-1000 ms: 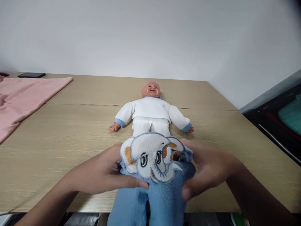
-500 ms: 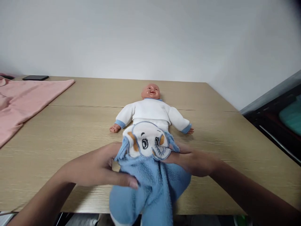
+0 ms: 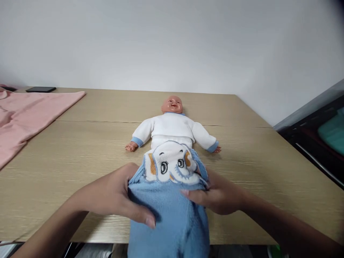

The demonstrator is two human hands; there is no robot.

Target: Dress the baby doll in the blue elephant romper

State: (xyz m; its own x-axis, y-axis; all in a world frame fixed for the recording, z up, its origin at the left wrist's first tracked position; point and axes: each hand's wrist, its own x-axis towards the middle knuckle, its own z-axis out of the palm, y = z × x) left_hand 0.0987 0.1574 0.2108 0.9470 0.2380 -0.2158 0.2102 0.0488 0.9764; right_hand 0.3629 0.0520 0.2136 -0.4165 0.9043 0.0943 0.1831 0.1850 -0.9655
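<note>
A fuzzy blue garment [image 3: 168, 208] with a white cartoon-elephant patch [image 3: 172, 163] overlaps the lower body of a bald, plastic-headed doll [image 3: 173, 120] in a white, blue-cuffed top [image 3: 172, 126], extending toward six o'clock. The doll lies face up, head at twelve, arms toward eight and four.

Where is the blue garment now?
The head view shows the blue garment at bottom centre, between the left hand and right hand, in front of the doll.
</note>
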